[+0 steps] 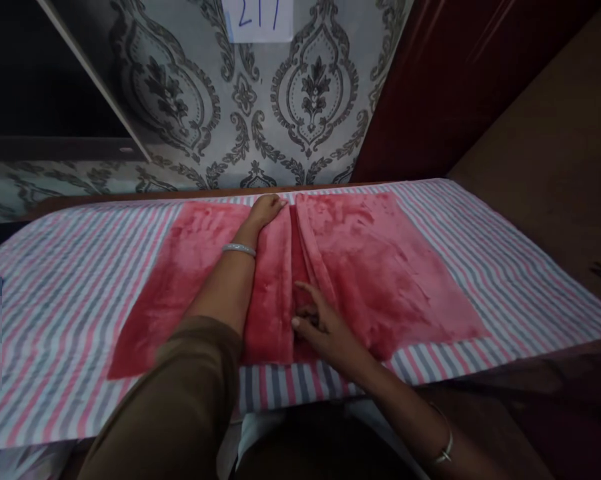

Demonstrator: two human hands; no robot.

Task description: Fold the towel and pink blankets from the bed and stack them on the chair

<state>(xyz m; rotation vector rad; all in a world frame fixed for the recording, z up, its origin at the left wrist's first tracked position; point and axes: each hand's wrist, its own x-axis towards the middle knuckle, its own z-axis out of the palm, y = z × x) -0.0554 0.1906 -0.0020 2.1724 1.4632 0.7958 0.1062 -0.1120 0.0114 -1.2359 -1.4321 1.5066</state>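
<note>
A red plush cloth (pixel 370 267) lies on the striped sheet, with folded edges running from back to front near its middle. Between those edges a narrow darker red strip shows, wider towards the front. At the back edge of the cloth, my left hand (pixel 267 211) has its fingers curled closed on the left fold. My right hand (pixel 323 323) is over the gap near the front, its thumb and index finger apart and the other fingers bent. Nothing shows in its grasp. Whether its fingertips touch the cloth is hard to tell.
A pink, grey and white striped sheet (pixel 70 293) covers the table. Behind it stands a patterned wall (pixel 245 127) with a numbered paper (pixel 259 20). A dark screen (pixel 50 80) is at the upper left, a dark red panel (pixel 430 87) at the right. A blurred patch sits at the left edge.
</note>
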